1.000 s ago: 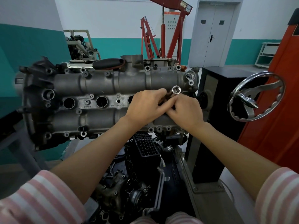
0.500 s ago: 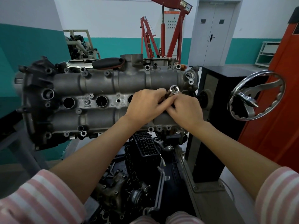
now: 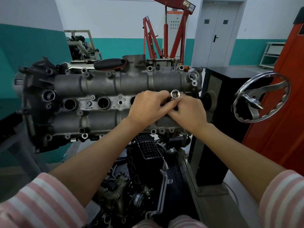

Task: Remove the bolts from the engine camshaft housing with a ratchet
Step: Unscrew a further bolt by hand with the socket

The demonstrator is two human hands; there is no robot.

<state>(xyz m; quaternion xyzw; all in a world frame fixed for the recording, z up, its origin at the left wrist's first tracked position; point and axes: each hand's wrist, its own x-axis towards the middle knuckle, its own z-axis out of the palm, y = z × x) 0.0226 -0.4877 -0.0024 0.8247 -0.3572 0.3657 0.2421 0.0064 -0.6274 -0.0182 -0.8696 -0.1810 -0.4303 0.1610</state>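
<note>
Workshop engine (image 3: pixel 102 89): socket (image 3: pixel 175 94) above both hands' fingertips (image 3: pixel 164 102).

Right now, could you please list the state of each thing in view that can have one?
Left hand: curled round the tool, gripping it.
Right hand: fingers curled on the tool below the socket.
Socket: open end facing up, off any bolt.
Camshaft housing: mounted on the stand, plug holes open.
Double door: closed.
Handwheel: untouched.
Engine hoist: parked at the back wall.
</note>
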